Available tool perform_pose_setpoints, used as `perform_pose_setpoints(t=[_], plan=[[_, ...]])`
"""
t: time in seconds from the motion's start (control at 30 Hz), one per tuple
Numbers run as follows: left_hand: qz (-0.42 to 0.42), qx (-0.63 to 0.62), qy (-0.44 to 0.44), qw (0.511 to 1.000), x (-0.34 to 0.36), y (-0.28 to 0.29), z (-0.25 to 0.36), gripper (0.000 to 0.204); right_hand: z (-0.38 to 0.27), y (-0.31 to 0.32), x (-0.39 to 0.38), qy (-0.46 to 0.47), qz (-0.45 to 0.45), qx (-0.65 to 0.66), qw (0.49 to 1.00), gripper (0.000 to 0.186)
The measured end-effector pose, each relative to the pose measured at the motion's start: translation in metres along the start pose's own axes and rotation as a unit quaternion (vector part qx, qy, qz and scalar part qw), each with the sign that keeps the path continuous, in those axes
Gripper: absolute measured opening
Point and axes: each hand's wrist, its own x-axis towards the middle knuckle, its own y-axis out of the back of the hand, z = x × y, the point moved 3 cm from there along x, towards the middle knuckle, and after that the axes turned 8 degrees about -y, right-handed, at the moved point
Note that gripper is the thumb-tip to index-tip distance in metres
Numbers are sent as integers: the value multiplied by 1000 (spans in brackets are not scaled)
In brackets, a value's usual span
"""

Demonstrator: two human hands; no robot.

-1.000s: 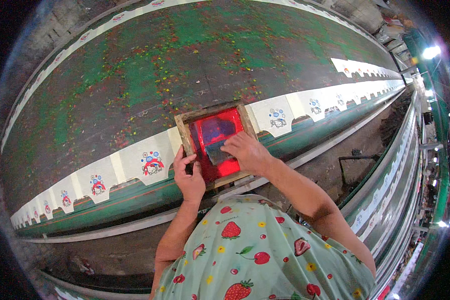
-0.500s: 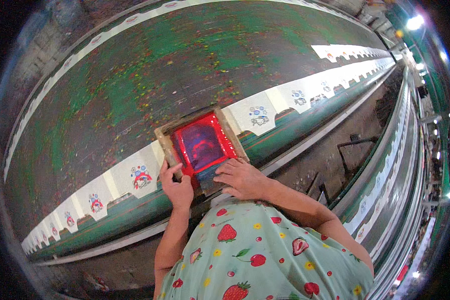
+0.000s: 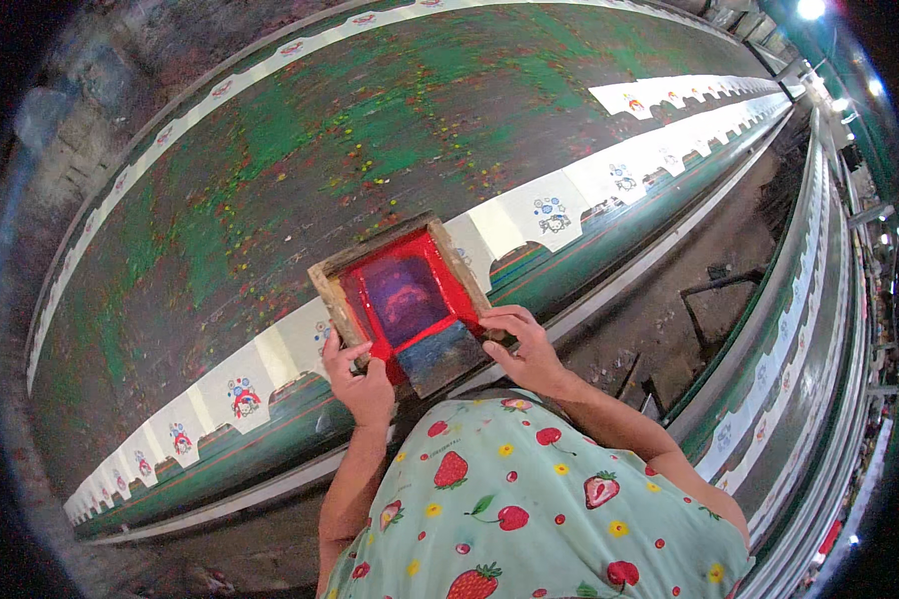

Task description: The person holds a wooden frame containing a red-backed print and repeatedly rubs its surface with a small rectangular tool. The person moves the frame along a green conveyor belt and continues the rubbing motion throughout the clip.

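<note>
Left hand (image 3: 362,382), right hand (image 3: 525,346) flank, grip printing frame (image 3: 407,299).

A wooden printing frame (image 3: 402,301) with a red-stained screen is held at its near corners by the left hand (image 3: 362,377) and the right hand (image 3: 525,346) over a row of white fabric pieces (image 3: 547,212) — printed with small motifs — along a long paint-flecked green table (image 3: 300,160).
</note>
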Motion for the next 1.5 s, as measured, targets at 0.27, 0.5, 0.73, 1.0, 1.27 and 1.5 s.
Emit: perform_pose_setpoints(t=[0.27,0.5,0.73,1.0,1.27,1.5], plan=[[10,-60,35,998,-13,-91,27,26,54,85,14,25,-21,-4,999,42],[0,-50,57,997,-13,-102,20,27,65,102,16,48,-46,16,998,43],[2,-108,77,991,-18,-103,14,31,67,101,19,35,-32,25,999,43],[-2,-99,68,993,-16,-102,10,29,29,93,27,171,-71,-113,976,38],[-18,-67,90,994,-13,-97,28,20,6,57,47,247,-193,-261,913,38],[-18,-44,72,996,-16,-101,17,19,-13,50,65,229,-274,-334,872,34]])
